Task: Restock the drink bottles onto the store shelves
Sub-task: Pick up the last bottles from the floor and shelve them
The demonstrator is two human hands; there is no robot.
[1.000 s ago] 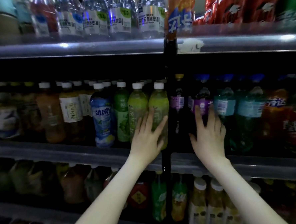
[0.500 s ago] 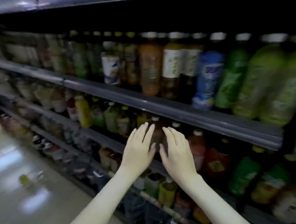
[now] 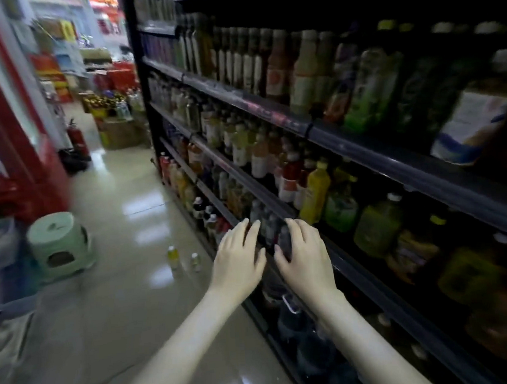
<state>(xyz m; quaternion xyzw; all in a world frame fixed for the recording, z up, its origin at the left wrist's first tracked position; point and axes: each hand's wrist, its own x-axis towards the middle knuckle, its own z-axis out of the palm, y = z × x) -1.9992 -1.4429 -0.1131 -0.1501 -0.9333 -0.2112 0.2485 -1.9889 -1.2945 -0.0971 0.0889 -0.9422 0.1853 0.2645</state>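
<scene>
- Head view. Store aisle. The shelves (image 3: 362, 152) run along the right side, every tier packed with shelved bottles (image 3: 314, 194). The frame edges are blurred and no label is readable.
- Left grip (image 3: 238, 261): released. Fingers straight and slightly spread, palm down, holding nothing.
- Right grip (image 3: 303, 257): released too. Fingers loosely bent, nothing grasped. It hangs just in front of a lower shelf edge. I cannot tell whether its fingertips touch the dark bottles behind them.
- The two grips are side by side, thumbs near each other, both arms stretched forward.
- Task's things not yet shelved: a yellowish bottle (image 3: 172, 257) and a paler bottle (image 3: 194, 261). They stand just beside each other on the glossy floor (image 3: 128, 303), near the foot of the shelves.
- Both are upright, long axis vertical, caps up.
- Key relation: the floor bottles lie left of and below both grips, further down the aisle. The left grip is the nearer one. The paler bottle is closest to it, and the yellowish bottle stands just past that, further left.
- Judgement: the step in hand is fetching stock, with nothing carried yet. The next move probably needs a stoop and a down-and-left reach, left grip leading. With the axes vertical, a side-on wrap around the body should suit.
- Risk (judgement): small bottles on a slick floor may tip or skid if brushed.
- Also present: a green stool (image 3: 61, 242) on the floor, well to the left of the bottles.
</scene>
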